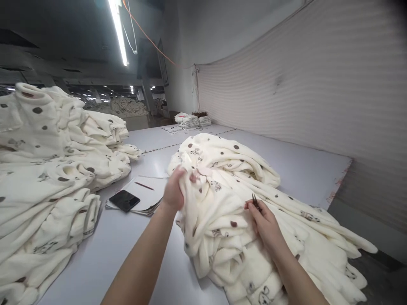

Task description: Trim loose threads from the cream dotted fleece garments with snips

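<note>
A cream fleece garment with dark spots and small animal prints lies bunched on the table in front of me. My left hand, slightly blurred, is closed on a fold at its left side. In my right hand is a small pair of dark thread snips, their two points sticking up past the fingers. That hand rests close over the fabric, right of the garment's middle. Its fingertips are pinched together near the cloth, and whether they also hold fabric I cannot tell.
A tall heap of similar fleece garments stands at left. Between the piles lie a black phone and a pen on a paper stack. White bundles sit at the table's far end. A pale curtain hangs at right.
</note>
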The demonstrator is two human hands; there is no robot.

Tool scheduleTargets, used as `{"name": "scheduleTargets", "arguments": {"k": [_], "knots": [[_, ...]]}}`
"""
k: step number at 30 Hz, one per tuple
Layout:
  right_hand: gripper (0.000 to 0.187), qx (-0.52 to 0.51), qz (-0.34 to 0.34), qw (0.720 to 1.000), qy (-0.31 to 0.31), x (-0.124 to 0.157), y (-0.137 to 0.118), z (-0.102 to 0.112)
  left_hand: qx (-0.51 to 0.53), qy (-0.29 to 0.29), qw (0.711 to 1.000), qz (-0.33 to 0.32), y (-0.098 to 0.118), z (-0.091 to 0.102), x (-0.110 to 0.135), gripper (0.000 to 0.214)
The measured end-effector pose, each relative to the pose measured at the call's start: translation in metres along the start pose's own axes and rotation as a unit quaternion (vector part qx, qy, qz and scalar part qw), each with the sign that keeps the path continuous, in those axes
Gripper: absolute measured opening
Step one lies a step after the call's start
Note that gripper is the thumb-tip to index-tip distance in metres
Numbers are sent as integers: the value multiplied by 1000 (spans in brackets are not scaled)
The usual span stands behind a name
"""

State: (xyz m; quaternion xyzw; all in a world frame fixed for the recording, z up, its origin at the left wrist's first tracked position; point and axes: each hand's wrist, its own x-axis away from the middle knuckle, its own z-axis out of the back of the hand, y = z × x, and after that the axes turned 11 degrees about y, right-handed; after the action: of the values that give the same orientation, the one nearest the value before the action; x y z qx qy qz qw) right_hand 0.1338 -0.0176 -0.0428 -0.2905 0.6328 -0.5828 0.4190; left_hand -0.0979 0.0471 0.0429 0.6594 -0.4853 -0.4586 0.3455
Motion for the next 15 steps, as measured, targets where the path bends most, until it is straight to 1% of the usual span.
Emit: {"name": "scheduleTargets", "arguments": {"k": [2, 3, 5, 6, 7, 8, 9, 11, 12, 13, 15], "knots": [[30, -31, -24, 998, -46, 4, -16, -8, -74, -52, 996, -6, -10, -17, 21, 19], [29, -49, -32, 996, -70, 6, -23, -11, -141, -77, 987, -22, -14, -24, 30, 21], [29, -74, -26, 993, -93, 10, -35, -16, -295, -110, 946, -77, -18, -32, 39, 19], [29, -78, -19, 993, -90, 12, -39, -18, -346, -118, 926, -97, -19, -34, 40, 15], [30, -77, -12, 994, -79, 15, -41, -19, -366, -119, 917, -102, -19, -33, 40, 12], [31, -76, -8, 995, -62, 18, -42, -21, -347, -117, 927, -82, -18, -31, 38, 11], [31, -75, -6, 996, -48, 22, -42, -24, -304, -114, 945, -44, -17, -29, 35, 14], [28, -65, 3, 997, -37, 30, -39, -33, -183, -96, 977, 52, -15, -22, 30, 25], [26, -57, 14, 997, -40, 33, -37, -40, -114, -83, 985, 95, -14, -19, 28, 30], [24, -47, 26, 997, -48, 36, -35, -47, -57, -69, 988, 125, -14, -16, 27, 35], [20, -33, 39, 997, -61, 38, -31, -63, 14, -42, 988, 145, -13, -10, 26, 41]]}}
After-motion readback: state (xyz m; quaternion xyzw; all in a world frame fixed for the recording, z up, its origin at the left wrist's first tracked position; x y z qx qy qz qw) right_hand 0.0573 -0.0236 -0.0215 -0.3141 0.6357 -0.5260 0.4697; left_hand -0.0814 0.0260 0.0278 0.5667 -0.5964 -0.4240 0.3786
